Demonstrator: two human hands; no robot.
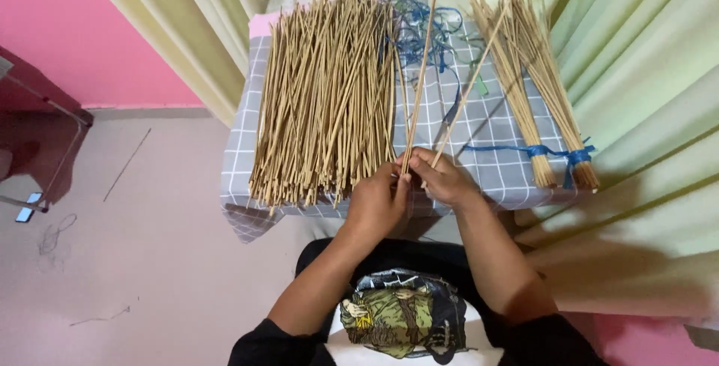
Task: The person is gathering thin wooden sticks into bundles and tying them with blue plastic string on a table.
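Sticks, two thin tan ones [421, 66], are rising from my hands at the table's near edge, crossing low down and splaying apart upward; I am pinching the base of one with my left hand [378, 203], fingers clenching round it; my right hand [443, 179] is grasping the other, touching the left. Beside them, to the left, a large loose pile of sticks [326, 100] is lying on the grey checked cloth [494, 164]; to the right, two bundles [535, 93] tied with blue string are resting near green curtains [644, 74].
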